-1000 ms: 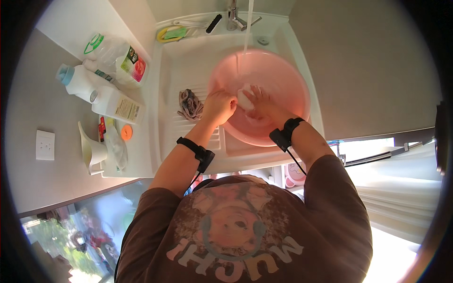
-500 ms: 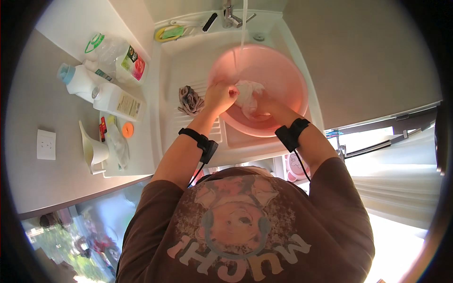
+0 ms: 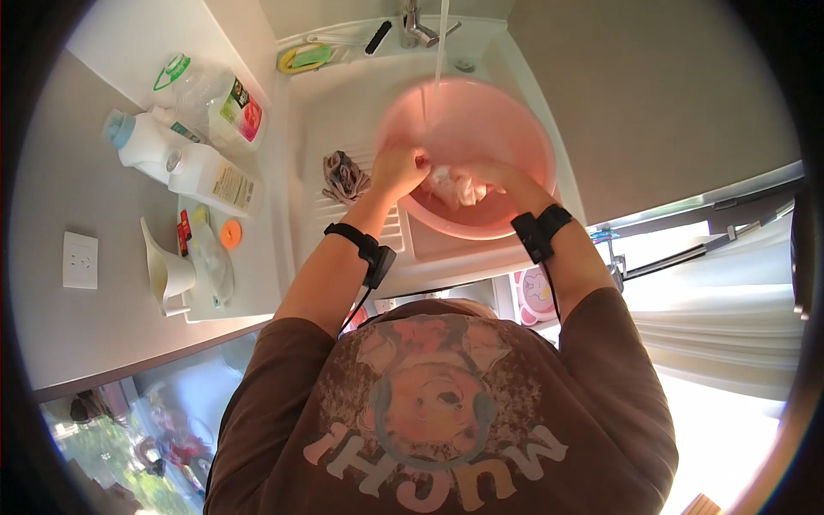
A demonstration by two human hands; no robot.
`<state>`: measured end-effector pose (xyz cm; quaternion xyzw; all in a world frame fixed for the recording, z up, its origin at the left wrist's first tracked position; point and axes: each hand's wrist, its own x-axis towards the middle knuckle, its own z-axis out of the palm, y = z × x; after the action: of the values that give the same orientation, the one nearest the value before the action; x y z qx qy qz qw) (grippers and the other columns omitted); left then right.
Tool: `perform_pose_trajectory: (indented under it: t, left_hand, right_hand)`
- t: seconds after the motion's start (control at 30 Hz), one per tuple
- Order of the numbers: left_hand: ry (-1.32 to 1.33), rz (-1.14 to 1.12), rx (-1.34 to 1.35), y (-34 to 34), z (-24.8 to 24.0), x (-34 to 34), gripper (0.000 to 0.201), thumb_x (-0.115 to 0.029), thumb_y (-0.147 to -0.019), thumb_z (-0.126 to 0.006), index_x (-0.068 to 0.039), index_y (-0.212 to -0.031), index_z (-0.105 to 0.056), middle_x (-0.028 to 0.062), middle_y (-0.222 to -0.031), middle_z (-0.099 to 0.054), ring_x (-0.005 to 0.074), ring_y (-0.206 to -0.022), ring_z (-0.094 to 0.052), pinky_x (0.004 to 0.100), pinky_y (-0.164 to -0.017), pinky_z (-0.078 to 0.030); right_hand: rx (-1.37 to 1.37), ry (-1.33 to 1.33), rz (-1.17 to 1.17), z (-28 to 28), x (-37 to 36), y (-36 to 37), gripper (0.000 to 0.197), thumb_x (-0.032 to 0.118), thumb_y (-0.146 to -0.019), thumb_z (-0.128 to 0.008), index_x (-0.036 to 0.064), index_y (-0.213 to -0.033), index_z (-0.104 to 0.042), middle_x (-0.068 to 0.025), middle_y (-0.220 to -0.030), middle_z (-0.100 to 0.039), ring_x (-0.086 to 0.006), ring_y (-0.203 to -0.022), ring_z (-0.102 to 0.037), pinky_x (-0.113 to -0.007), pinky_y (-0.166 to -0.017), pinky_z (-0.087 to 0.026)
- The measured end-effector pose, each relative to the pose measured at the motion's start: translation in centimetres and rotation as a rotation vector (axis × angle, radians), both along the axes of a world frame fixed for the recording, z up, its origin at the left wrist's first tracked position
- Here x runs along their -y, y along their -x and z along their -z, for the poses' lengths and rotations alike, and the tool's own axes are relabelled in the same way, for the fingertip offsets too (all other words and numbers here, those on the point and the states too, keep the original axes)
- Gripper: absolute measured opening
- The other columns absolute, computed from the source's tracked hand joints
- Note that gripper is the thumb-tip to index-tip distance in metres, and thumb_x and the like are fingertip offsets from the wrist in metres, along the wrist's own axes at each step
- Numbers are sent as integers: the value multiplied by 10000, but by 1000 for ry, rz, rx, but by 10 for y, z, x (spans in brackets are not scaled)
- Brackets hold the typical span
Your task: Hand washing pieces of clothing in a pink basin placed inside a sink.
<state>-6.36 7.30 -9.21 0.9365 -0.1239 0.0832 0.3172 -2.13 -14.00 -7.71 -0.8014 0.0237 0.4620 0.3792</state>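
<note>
Your left hand [image 3: 396,167] and right hand [image 3: 502,178] are both bunched around the pale wet cloth [image 3: 453,186] over the pink basin [image 3: 515,129]. It looks soft, soaked and heavy, likely slippery: grip gathered folds, not edges.

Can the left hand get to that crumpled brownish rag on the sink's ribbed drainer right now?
Probably yes: the rag lies uncovered beside the pink basin, with nothing between it and the left hand, though that hand grips the white cloth.

Bottles [image 3: 184,142] crowd the counter; rag [image 3: 345,174] flanks basin [image 3: 524,146].
</note>
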Motion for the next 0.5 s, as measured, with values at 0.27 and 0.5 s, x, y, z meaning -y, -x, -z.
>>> perform_pose_trajectory:
  t: [0.27, 0.5]
  left_hand:
    - [232, 150, -185, -7, -14, -1, 143, -224, -801, -649, -133, -876, -730, 37, -836, -712, 176, -768, -673, 312, -702, -506]
    - [203, 157, -175, -4, -15, -8, 159, -224, -792, -685, -114, -900, -728, 56, -824, -700, 176, -767, -653, 315, -720, -498]
  right_hand:
    - [627, 538, 118, 37, 12, -10, 738, 348, -779, -696, 28, -1374, -400, -178, -1286, -535, -328, -1093, -596, -451, -855, -529]
    - [627, 660, -443, 44, -27, 21, 963, 505, -701, -736, 345, -1489, -206, -109, -1567, -141, -409, -1384, -252, -639, -1042, -304]
